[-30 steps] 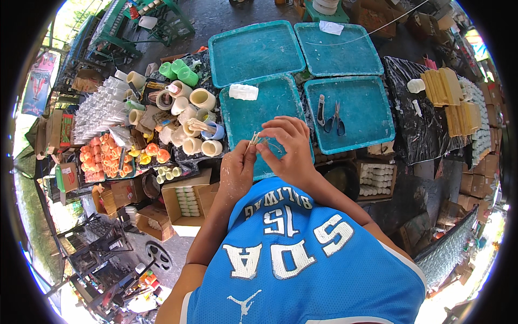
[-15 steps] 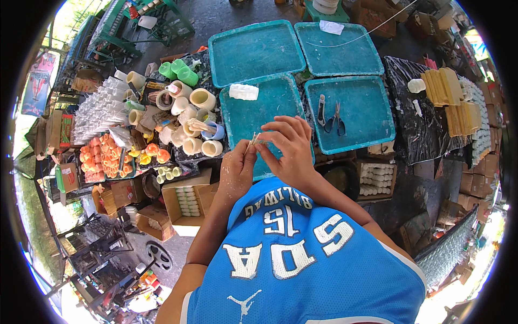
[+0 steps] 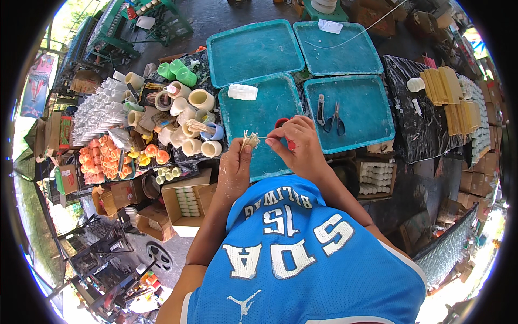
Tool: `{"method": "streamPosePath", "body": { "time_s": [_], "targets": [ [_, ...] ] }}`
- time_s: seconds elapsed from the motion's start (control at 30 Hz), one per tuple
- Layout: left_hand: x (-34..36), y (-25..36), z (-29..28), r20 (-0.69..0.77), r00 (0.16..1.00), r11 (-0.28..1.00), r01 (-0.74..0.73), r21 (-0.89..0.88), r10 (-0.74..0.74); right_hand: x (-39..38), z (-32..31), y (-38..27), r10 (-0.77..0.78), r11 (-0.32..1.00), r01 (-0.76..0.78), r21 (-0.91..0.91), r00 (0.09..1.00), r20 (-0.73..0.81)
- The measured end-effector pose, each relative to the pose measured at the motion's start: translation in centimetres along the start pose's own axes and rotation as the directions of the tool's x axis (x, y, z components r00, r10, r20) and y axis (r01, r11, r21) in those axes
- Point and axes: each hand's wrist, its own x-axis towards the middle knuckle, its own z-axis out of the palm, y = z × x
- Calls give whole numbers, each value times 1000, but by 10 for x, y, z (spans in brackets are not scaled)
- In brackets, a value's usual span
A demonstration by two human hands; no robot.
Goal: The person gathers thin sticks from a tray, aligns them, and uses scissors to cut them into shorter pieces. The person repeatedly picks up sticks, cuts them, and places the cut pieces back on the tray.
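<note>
A bundle of thin pale wick-like strands (image 3: 249, 139) is gripped upright in my left hand (image 3: 236, 164). My right hand (image 3: 295, 147), just right of it, pinches one thin strand (image 3: 262, 137) drawn out from that bundle. A red object (image 3: 281, 123) shows behind my right fingers on the near teal tray (image 3: 243, 113), mostly hidden; whether I touch it I cannot tell. A white ribbed cylinder (image 3: 243, 92) lies farther up that tray. The right-hand tray (image 3: 367, 129) holds a cutter knife (image 3: 321, 109) and dark-handled scissors (image 3: 335, 120).
Cream cylindrical moulds (image 3: 201, 100), white pieces (image 3: 100, 113) and orange pieces (image 3: 108, 162) crowd the left. Two more teal trays (image 3: 253, 51) lie beyond. Yellow sheets (image 3: 442, 86) sit on black plastic (image 3: 410, 135) at right. Cardboard boxes (image 3: 178, 205) stand below the table edge.
My right hand has shifted rightward with the strand, opening a gap to my left hand. A red object shows behind my right fingers that did not show earlier.
</note>
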Motion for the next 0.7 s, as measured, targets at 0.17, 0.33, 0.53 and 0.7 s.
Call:
{"method": "streamPosePath", "body": {
  "time_s": [0.17, 0.33, 0.53, 0.7],
  "targets": [
    [1, 4, -4, 31, 1000, 1000, 0, 25, -1, 4, -7, 1, -24, 999, 22, 31, 996, 84],
    [1, -5, -4, 50, 998, 1000, -29, 10, 28, 8, -6, 6, -94, 994, 97, -41, 993, 78],
    [0, 3, -3, 104, 994, 1000, -18, 23, 15, 10, -3, 6, -93, 995, 90, 41, 993, 69],
    [-1, 2, -2, 176, 980, 992, -108, 59, 96, 7, -1, 8, 54, 948, -85, 306, 992, 110]
  ]
}}
